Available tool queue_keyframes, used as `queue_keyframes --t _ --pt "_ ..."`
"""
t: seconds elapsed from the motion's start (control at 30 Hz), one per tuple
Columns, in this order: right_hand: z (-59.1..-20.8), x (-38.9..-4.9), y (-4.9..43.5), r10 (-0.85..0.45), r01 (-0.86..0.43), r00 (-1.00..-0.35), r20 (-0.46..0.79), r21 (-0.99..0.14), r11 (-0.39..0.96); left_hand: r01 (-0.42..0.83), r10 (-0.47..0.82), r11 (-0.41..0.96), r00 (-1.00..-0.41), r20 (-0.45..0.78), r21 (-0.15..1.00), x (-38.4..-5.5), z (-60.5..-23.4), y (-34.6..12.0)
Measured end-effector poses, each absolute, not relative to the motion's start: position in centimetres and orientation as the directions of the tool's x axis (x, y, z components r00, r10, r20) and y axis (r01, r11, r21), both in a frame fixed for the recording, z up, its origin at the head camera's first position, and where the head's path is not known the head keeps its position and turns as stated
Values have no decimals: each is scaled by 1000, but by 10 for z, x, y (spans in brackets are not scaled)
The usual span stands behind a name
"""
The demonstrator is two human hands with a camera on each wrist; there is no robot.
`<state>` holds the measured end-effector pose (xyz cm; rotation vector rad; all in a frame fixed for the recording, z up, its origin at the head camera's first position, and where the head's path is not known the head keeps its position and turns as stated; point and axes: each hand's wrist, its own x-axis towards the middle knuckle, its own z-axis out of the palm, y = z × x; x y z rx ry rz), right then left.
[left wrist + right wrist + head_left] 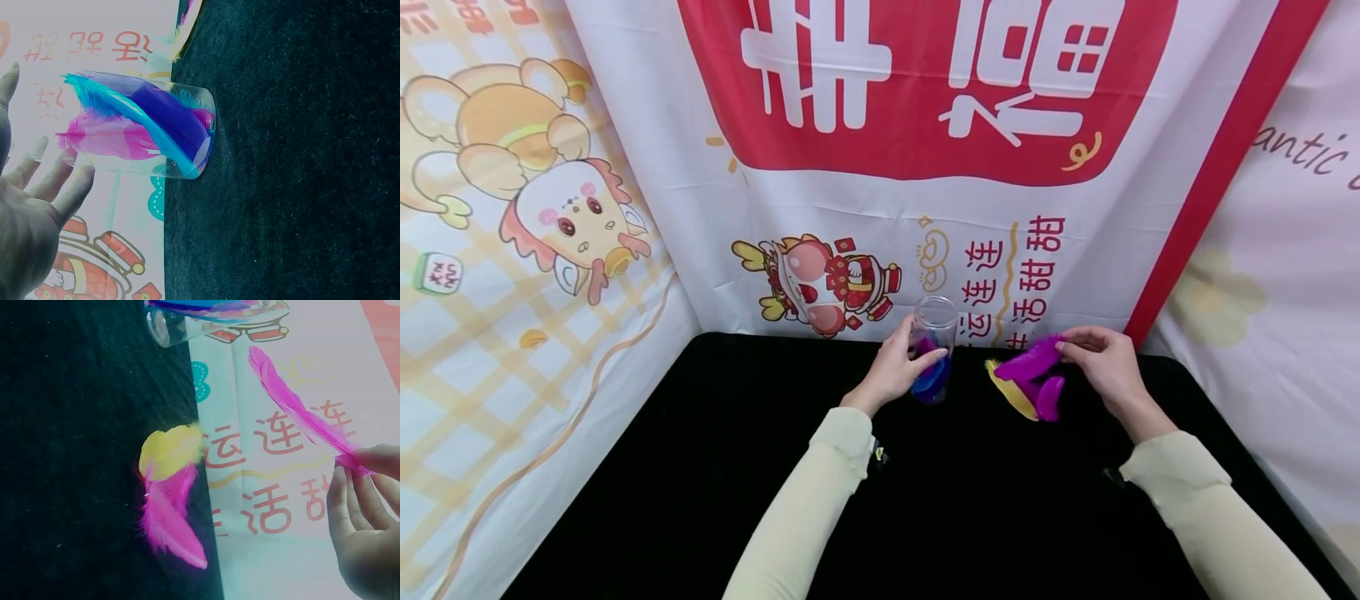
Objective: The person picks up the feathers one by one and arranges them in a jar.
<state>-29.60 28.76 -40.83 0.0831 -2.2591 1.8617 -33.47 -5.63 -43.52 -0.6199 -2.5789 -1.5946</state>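
A clear plastic jar (934, 343) (147, 131) stands on the black table near the back banner, with blue, cyan and magenta feathers inside. My left hand (901, 363) (44, 187) rests against its side, fingers fairly straight and the thumb across its front. To the right, my right hand (1096, 354) (362, 506) pinches a long magenta feather (1032, 360) (294, 406) by its quill, just above the table. Below it lie a yellow feather (1006, 390) (170, 450) and a shorter magenta feather (1049, 398) (169, 519). The jar's base (167, 324) shows in the right wrist view.
The black tablecloth (700, 467) is walled on three sides by printed banners: a red and white one (925, 208) at the back, a cartoon one (512, 250) on the left, and a pale one (1285, 275) on the right.
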Motion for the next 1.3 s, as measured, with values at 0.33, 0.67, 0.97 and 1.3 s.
queue_keyframes --t 0.33,0.67,0.97,1.3 --pt "-391 -296 279 88 -223 -967 241 -959 175 370 300 397 -917 262 840 -336 -436 -56" --pt "-376 -300 266 132 -252 -948 291 -934 253 367 298 387 -918 261 846 -335 -436 -56" --pt "-350 -289 245 114 -296 -939 324 -932 212 361 296 398 -921 255 843 -335 -435 -56" --pt "-341 -303 237 106 -380 -911 399 -911 163 353 295 406 -924 244 843 -334 -436 -56"
